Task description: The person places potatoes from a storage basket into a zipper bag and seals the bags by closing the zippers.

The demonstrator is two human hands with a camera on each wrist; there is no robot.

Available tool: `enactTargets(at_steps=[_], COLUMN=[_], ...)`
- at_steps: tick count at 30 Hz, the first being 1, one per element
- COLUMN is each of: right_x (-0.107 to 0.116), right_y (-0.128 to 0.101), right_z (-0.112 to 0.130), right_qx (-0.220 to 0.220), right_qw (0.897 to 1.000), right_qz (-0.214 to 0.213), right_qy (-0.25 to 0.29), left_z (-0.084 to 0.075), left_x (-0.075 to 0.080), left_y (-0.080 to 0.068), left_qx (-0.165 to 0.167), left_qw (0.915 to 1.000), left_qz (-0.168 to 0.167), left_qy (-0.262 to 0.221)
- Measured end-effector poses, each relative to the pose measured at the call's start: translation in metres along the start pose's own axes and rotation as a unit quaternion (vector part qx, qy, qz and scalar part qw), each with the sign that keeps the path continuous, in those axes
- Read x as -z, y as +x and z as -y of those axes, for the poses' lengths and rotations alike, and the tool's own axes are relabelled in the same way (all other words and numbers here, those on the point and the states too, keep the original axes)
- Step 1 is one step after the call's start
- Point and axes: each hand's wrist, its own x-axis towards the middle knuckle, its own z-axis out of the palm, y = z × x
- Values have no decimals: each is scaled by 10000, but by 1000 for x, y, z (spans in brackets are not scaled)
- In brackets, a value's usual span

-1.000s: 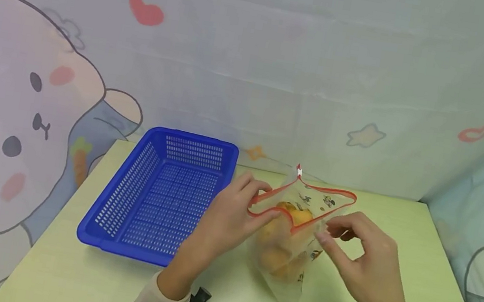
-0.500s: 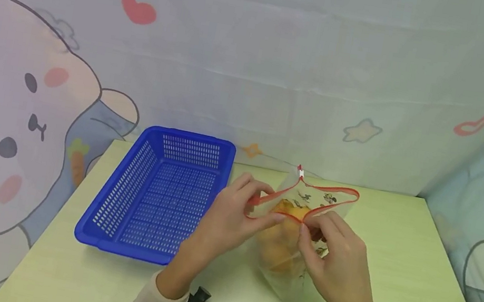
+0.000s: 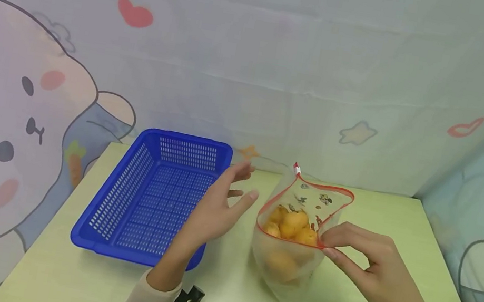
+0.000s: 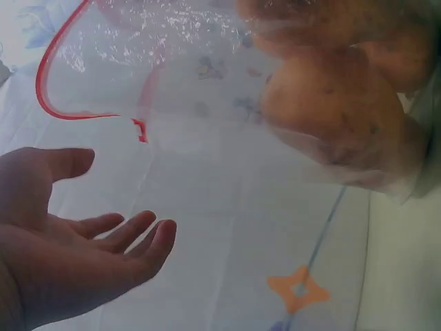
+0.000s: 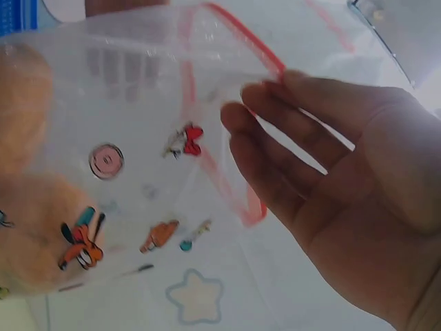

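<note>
Clear plastic bag (image 3: 291,245) with a red zip rim stands open on the table (image 3: 402,226), orange fruit (image 3: 293,225) inside. Right hand (image 3: 371,271) pinches the near rim. Left hand (image 3: 217,211), fingers spread and holding nothing, hovers between bag and blue basket (image 3: 153,195). Likely step: emptying the bag. Next move calls for reaching in past the rim without tipping it.

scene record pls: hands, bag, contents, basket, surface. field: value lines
left hand: fingers spread, holds nothing, between basket and bag
right hand: pinches the bag's near rim
bag: clear zip bag, red seal, mouth wide, upright
contents: orange round fruits
basket: blue, perforated, left of bag
table: pale green
</note>
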Motion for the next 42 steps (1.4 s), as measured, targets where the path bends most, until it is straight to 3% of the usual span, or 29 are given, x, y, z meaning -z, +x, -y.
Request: enactTargets(at_steps=[6,11,13,18,22,25,27,33,35,38,42], right_x=[12,15,15,16,18,20,21,25,24,23,21], right_y=[-4,-7,-8,-10,-12,-16,-21,-34,-35,-35,-36], right_z=[-6,-12,-12,-14,-20,-29,-39,-63,-68,-73,-76], right_qx=[212,70,11,-243,-411,-374,-327,-568,-671,-902,-1765], right_qw=[9911,9877,9909,9975,9924,9798,9657,9088,8955,8852,8723], right_qz=[721,860,685,-122,-975,-1763,-2353,-3905,-4157,-4340,-4407], right_qy=[1103,1306,1161,657,624,866,1052,1355,1440,1414,1168], left_z=[7,13,15,17,13,7,4,5,5,5,10], left_x=[-6,-14,-16,-18,-14,-7,-1,10,9,6,2], left_y=[7,11,10,4,2,0,-1,-2,0,1,4], left_qx=[-409,-628,-626,-699,-1029,-1194,-1254,-1095,-1013,-910,-606], left_qw=[9947,9865,9874,9953,9936,9907,9883,9825,9817,9832,9859], left_qz=[791,948,821,226,-76,-258,-341,-496,-547,-612,-724], left_qy=[-523,-1177,-1196,-623,-456,-604,-799,-1425,-1516,-1460,-1379])
